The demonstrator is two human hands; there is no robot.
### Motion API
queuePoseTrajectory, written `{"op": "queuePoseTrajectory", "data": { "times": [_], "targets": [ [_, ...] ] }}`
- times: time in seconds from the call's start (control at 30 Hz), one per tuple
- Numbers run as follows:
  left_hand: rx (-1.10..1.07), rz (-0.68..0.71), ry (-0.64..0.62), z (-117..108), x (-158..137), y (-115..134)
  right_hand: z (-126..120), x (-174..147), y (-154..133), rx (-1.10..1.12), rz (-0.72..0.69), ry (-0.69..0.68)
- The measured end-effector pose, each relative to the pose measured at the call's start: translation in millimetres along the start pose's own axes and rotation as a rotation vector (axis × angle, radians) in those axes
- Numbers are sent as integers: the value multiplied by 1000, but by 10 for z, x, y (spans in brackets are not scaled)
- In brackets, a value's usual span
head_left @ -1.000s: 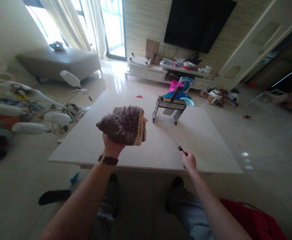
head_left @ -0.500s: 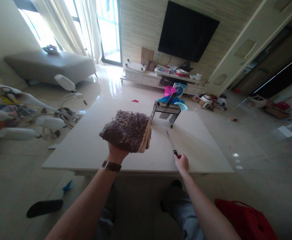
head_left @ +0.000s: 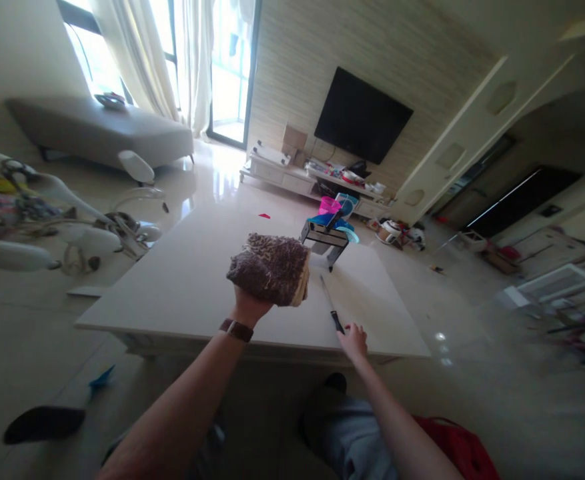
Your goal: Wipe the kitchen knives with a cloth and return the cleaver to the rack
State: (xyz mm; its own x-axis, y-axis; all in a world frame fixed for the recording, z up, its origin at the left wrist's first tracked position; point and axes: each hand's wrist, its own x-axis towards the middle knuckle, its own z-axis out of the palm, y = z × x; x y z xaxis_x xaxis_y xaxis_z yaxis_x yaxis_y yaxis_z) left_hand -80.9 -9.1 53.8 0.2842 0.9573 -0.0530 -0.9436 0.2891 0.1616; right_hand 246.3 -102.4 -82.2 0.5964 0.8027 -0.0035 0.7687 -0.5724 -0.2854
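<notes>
My left hand (head_left: 252, 308) holds up a folded brown shaggy cloth (head_left: 269, 270) from below, above the white table (head_left: 172, 293). Its pale layered edges face right, and most of my fingers are hidden beneath it. A slim knife (head_left: 336, 321) with a black handle lies on the table, blade pointing away from me. Right at the handle's near end is my right hand (head_left: 353, 341), its fingers apart and loosely curled. Farther back on the table stands a metal frame-like device (head_left: 325, 237) with dark legs and an upright lever.
A small red piece (head_left: 265, 215) lies on the table's far part. White lamp arms (head_left: 72, 193) crowd the left side. Past the table are a pink basket (head_left: 329, 205) and a TV cabinet (head_left: 282, 175). A red bag (head_left: 452, 447) sits on the floor at lower right.
My right hand has loosened from the knife handle, its fingers now apart. The view has turned and tilted; the cloth stays in my left hand.
</notes>
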Motion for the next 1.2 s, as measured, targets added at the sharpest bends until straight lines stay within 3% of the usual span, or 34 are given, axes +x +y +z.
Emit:
{"op": "queuePoseTrajectory", "data": {
  "times": [0.17, 0.27, 0.4, 0.6, 0.8, 1.03, 1.2],
  "targets": [
    [-100, 12, -30, 162, -23, -286, -420, -320, 180, 44, -128, -79],
    [-103, -42, -27, 228, -82, -482, -529, -513, 227, 97, -179, -124],
    [-55, -94, -40, 201, -113, -605, -438, -594, 148, 226, -265, -171],
    [34, 28, 97, 195, -101, -756, -254, -569, -252, 443, -401, -202],
    [104, 28, 174, 275, -181, -999, -273, -763, -591, 586, -466, -273],
    [12, 21, 97, 106, -90, -774, -154, -889, -825, 627, -454, -314],
    [-41, 12, 80, -1, 133, -521, -178, -516, -859, 490, -437, -241]
  ]
}}
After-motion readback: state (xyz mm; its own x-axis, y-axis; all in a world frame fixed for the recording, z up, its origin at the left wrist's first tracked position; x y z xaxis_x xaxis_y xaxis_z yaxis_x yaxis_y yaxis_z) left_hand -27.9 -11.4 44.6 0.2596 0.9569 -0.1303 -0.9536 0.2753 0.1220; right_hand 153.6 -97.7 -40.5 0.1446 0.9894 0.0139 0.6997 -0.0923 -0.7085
